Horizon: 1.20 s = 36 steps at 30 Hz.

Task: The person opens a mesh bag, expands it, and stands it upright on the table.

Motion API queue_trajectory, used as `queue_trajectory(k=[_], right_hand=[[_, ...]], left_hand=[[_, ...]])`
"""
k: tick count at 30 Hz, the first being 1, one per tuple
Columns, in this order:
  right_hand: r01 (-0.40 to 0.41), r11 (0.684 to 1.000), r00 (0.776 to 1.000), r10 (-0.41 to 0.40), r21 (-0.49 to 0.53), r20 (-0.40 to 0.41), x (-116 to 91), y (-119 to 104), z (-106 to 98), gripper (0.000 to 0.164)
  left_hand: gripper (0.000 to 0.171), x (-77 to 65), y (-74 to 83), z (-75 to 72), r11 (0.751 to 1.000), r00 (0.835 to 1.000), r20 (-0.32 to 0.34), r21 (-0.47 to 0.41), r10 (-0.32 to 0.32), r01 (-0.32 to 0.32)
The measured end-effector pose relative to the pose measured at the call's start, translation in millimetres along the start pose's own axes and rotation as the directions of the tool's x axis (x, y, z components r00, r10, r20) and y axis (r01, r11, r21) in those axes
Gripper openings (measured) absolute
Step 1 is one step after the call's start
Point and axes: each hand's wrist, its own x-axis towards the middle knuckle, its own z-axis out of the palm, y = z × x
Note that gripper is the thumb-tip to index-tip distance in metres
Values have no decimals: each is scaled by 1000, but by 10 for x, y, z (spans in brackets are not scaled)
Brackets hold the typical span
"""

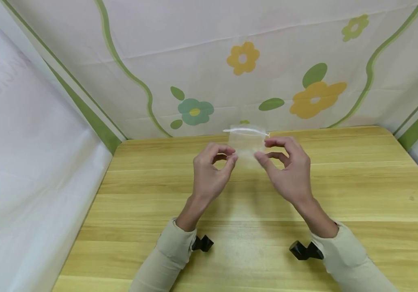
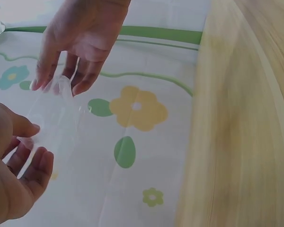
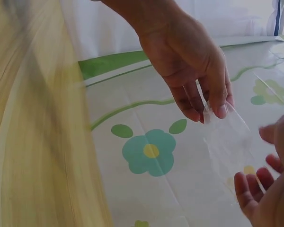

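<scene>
A small clear plastic bag (image 1: 246,142), with a whitish strip across its far end, is held up over the table's far edge. At its left side, my left hand (image 1: 212,168) pinches the plastic between thumb and fingertips, which the right wrist view shows too, with the left hand (image 3: 191,61) at the top. My right hand (image 1: 290,172) is at the bag's right side, thumb and index finger parted, fingertips right at the film. Close up, the right hand (image 3: 277,182) shows bent, spread fingers beside the bag (image 3: 225,137).
Below lies a wood-grain table (image 1: 245,243). A white cloth (image 1: 201,40) printed with flowers and green vines stands behind it, and a white sheet (image 1: 30,162) hangs on the left. A black mount (image 1: 305,250) sticks out inward from the right sleeve (image 1: 347,251).
</scene>
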Motion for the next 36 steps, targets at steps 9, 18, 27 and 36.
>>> queue_trajectory(k=[9,18,27,36], right_hand=[[-306,931,948,316,198,-22,58,-56,-67,15],[-360,909,933,349,210,90,61,-56,-98,10],[-232,952,971,238,201,-3,52,-63,-112,13],[-216,960,974,224,178,-21,59,-76,-121,12]], left_hand=[[7,6,-33,24,985,988,-74,-96,136,-142],[11,2,-55,33,970,984,-73,-172,161,-172],[30,-16,-58,16,957,990,-3,-257,141,-137],[20,-4,-17,18,961,999,-39,-276,3,-14]])
